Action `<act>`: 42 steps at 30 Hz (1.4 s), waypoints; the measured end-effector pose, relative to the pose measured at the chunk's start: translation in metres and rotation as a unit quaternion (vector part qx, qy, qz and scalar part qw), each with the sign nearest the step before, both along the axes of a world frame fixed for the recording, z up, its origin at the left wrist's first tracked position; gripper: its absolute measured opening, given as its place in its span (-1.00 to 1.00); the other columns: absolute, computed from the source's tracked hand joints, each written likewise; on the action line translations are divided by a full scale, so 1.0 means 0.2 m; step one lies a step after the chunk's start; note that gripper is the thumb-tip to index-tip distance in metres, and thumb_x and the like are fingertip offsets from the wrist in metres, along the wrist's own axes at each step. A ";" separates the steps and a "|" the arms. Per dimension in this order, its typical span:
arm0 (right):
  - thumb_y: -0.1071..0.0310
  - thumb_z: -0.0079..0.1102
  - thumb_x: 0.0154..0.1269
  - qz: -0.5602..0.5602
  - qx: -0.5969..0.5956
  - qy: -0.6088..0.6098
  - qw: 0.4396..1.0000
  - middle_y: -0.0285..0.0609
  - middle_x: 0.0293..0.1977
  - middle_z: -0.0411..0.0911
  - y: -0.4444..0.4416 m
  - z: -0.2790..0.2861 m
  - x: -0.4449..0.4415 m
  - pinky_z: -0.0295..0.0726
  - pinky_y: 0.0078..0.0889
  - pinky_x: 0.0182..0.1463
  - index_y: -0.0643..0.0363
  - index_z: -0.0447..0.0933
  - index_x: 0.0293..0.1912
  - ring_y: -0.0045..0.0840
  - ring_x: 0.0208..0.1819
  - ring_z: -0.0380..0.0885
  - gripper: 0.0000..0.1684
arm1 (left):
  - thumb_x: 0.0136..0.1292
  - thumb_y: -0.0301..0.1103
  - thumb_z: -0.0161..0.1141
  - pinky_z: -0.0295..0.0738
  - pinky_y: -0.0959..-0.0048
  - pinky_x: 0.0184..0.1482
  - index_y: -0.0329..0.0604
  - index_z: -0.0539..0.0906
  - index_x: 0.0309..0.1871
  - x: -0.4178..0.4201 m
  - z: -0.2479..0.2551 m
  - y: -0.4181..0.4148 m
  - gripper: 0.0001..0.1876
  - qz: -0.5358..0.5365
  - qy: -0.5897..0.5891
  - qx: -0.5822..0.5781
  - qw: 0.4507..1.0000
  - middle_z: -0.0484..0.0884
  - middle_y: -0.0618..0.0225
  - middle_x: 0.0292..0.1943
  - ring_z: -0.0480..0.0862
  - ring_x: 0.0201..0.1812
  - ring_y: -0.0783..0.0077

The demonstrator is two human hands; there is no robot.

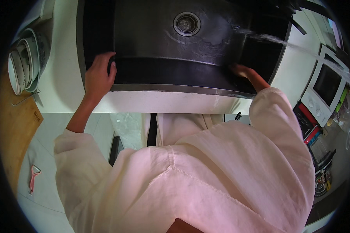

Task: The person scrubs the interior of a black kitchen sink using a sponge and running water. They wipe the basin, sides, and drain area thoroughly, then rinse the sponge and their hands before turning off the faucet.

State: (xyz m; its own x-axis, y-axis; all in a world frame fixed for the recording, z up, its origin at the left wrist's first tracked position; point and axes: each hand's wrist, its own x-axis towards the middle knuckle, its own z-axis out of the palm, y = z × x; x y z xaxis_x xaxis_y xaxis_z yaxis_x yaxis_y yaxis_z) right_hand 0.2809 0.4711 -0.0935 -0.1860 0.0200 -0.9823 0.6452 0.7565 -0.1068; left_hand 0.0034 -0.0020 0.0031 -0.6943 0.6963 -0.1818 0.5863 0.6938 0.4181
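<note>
A dark metal sink (pixel 151 38) lies before me, with a round drain strainer (pixel 187 24) in its floor. My left hand (pixel 100 72) is over the sink's front left corner. Its fingers are curved, thumb apart, and nothing shows between them. At the front right of the basin is my right hand (pixel 241 70), lowered inside the front wall; its fingertips are blurred and dark, so their grip is unclear. A stream of water (pixel 268 38) crosses the upper right of the view towards the basin, and wet patches shine around the drain.
Stacked bowls and plates (pixel 26 64) stand at the left on the white counter (pixel 62 58), beside a wooden board (pixel 17 125). A pink peeler (pixel 33 179) lies on pale tiles at lower left. To the right are a white microwave oven (pixel 323 84) and a dark faucet part (pixel 297 24).
</note>
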 end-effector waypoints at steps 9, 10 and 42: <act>0.08 -0.19 0.50 -0.030 0.060 0.088 0.994 0.18 -0.30 0.58 -0.05 0.75 0.19 0.46 0.03 -0.14 0.21 0.31 0.03 0.12 -0.19 0.54 -0.62 | 0.32 -0.40 0.16 0.61 0.29 -0.06 -0.08 0.54 0.11 -0.03 -0.01 0.03 -0.70 -0.022 -0.006 -0.007 1.000 0.63 0.21 0.00 0.68 -0.07 0.09; 0.09 -0.18 0.50 -0.049 0.063 0.099 0.992 0.17 -0.29 0.58 -0.07 0.79 0.21 0.46 0.03 -0.13 0.21 0.31 0.03 0.12 -0.19 0.54 -0.63 | 0.32 -0.40 0.16 0.61 0.29 -0.05 -0.09 0.54 0.11 -0.03 0.00 0.04 -0.70 -0.023 -0.010 -0.004 1.000 0.63 0.21 0.01 0.68 -0.07 0.09; 0.45 -0.16 0.49 -0.144 -0.139 0.053 0.978 -0.18 0.36 0.33 -0.12 0.48 0.06 0.18 -0.41 0.45 -0.15 0.25 0.41 -0.41 0.37 0.31 -0.44 | 0.48 0.01 -0.13 0.27 0.15 0.28 -0.17 0.37 0.26 -0.07 -0.05 -0.01 -0.51 -0.038 0.075 0.221 0.972 0.30 0.05 0.38 0.38 0.30 -0.01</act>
